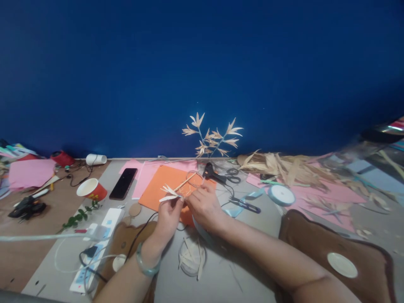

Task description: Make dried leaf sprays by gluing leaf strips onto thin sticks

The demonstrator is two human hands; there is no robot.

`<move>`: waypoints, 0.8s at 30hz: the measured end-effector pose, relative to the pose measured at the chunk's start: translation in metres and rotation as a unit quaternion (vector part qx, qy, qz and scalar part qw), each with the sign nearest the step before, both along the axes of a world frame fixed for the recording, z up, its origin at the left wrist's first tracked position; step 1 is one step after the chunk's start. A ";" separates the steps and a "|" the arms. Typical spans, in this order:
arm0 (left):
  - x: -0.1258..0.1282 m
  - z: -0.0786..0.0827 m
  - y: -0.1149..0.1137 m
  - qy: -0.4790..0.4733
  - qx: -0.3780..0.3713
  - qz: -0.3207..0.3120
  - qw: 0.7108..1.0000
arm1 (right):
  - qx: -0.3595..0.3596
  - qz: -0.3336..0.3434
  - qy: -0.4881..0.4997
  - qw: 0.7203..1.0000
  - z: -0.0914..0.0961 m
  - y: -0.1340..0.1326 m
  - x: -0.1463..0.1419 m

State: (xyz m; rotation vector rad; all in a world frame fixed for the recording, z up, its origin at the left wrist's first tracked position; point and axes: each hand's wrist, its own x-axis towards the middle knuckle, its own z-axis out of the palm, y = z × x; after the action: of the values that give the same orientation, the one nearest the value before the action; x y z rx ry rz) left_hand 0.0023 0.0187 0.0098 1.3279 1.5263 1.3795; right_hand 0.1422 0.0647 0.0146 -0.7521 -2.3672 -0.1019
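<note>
left hand [168,214], right hand [204,207] pinch leaf sprig [172,192]; glue gun [211,171], scissors [234,176] beyond.

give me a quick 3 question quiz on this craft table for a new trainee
1. True or false: the left hand has a pale green bangle on its wrist.
2. What lies just right of the red paper cup in the picture? A) a phone B) a stapler C) a plate
3. Fill in: the left hand pinches a leaf sprig over a sheet of ___ paper.
Key: 1 true; 2 A; 3 orange.
</note>
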 end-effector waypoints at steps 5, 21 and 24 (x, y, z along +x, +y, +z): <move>0.004 -0.002 -0.001 -0.026 0.010 0.030 0.999 | -0.008 0.015 0.000 1.000 0.000 -0.004 -0.001; -0.007 0.001 -0.002 -0.156 -0.004 -0.054 0.986 | -0.602 0.105 0.298 0.733 0.009 -0.001 -0.002; -0.009 -0.001 -0.002 -0.174 0.002 -0.058 0.983 | -0.626 0.113 0.318 0.703 0.014 -0.001 -0.002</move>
State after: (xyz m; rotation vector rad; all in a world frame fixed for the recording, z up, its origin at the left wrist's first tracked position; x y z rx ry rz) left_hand -0.0068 0.0167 0.0087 1.0902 1.1947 1.4514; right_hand 0.1404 0.0636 0.0282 -0.8172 -1.5312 1.7310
